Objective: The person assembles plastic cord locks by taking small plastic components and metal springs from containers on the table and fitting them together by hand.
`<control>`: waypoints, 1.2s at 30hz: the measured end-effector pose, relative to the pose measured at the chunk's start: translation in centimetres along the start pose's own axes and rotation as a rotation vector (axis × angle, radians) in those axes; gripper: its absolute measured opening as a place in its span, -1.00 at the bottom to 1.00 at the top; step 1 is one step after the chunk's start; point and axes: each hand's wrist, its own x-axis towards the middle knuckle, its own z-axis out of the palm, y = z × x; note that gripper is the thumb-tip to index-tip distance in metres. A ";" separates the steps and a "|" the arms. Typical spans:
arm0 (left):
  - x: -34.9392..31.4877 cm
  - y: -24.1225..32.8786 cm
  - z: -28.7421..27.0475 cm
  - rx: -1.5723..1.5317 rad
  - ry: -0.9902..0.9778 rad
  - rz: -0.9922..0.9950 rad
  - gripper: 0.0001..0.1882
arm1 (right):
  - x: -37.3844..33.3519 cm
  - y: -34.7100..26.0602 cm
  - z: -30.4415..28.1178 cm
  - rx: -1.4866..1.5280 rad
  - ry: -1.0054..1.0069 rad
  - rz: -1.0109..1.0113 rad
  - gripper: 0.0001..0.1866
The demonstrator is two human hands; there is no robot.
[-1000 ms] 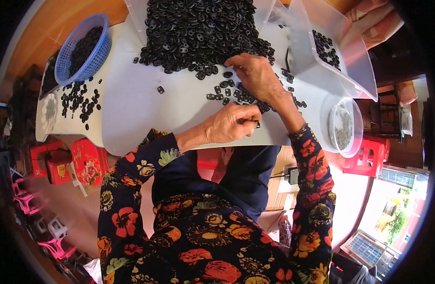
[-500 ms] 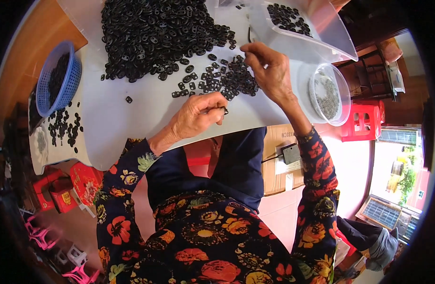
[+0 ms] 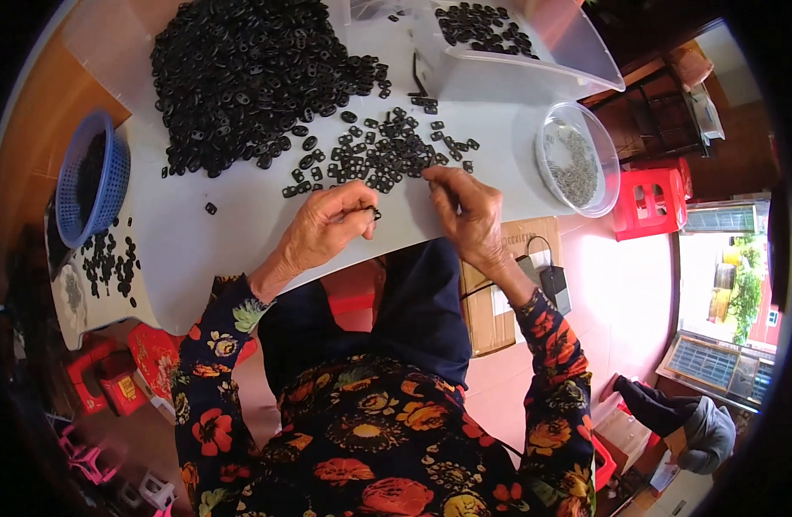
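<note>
While pinching a black piece [image 3: 376,214] between thumb and finger of the left hand [image 3: 317,228], holds it just off the cluster [image 3: 387,155] of small black pieces, on its near side. With the right hand [image 3: 473,214], places the index fingertip at or just beside the cluster's near right edge, thumb bent under; cannot tell whether gripping anything. From the right hand, finds the cluster ahead and to the left, seemingly nearer than from the left hand. Within the cluster, sees long axes turned every which way; cannot make out that of the held piece, partly covered by fingers. Beyond and left of the cluster, a heap [image 3: 249,82]; beyond and right, a tub [image 3: 499,79]; directly right, a bowl [image 3: 607,164], all on the surface [image 3: 215,258].
</note>
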 end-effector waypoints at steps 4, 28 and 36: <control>0.1 0.0 0.0 -0.037 -0.012 -0.007 -0.93 | 0.2 1.1 -1.4 -0.110 0.044 -0.009 -0.79; 0.5 0.2 0.3 -0.059 -0.005 -0.007 -0.93 | 3.0 6.1 -0.4 0.214 0.234 0.220 -0.88; 0.0 -0.4 0.1 -0.113 0.025 -0.019 -0.94 | 2.6 2.1 -1.7 0.106 0.161 0.143 -0.88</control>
